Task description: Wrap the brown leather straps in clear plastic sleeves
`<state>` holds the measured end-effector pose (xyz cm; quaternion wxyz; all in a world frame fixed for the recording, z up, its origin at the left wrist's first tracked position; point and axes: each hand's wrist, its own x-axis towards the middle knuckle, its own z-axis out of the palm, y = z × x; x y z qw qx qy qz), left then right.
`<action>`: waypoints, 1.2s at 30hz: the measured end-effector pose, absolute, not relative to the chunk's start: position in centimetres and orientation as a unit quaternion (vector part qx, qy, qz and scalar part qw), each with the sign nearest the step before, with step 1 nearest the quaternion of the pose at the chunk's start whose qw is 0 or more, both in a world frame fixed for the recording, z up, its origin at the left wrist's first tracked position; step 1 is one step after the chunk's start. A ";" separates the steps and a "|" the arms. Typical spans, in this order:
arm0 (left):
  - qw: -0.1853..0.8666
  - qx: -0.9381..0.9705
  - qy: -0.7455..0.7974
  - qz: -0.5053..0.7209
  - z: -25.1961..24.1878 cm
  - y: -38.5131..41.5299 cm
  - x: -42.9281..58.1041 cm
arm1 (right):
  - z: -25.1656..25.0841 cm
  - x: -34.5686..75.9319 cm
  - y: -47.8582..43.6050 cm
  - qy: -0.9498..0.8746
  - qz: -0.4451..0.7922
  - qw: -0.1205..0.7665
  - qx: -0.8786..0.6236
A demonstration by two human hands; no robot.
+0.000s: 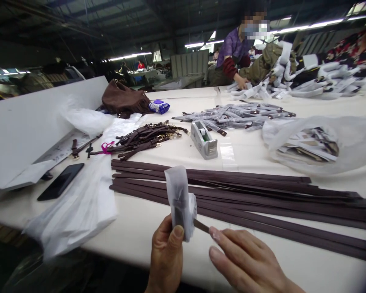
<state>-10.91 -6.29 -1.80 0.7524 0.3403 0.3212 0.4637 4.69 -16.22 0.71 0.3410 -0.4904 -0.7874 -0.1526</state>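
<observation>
My left hand is closed on a bundle wrapped in white translucent film, held upright above the table's front edge. At the right side of the bundle a short dark strip sticks out, and the fingertips of my right hand touch its outer end. The thumb of my right hand is beneath the strip, a little apart from the index finger. Behind the bundle, long dark brown straps lie side by side across the table.
A grey tape dispenser stands mid-table beside brown straps with metal clasps. Wrapped straps lie behind. A phone and white sheets are at left, a plastic bag at right. A person works across the table.
</observation>
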 end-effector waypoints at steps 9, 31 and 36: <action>0.758 0.300 0.333 0.473 -2.1 -6.9 -10.8 | 2.6 5.1 -16.7 -0.803 -0.122 0.333 -0.479; 0.754 0.446 0.156 0.456 -3.6 -5.8 -11.9 | 1.7 4.7 -15.2 -0.243 0.681 0.530 -0.443; 0.745 0.461 0.155 0.457 -3.7 -5.7 -11.9 | 1.7 4.6 -15.1 -0.250 0.667 0.527 -0.463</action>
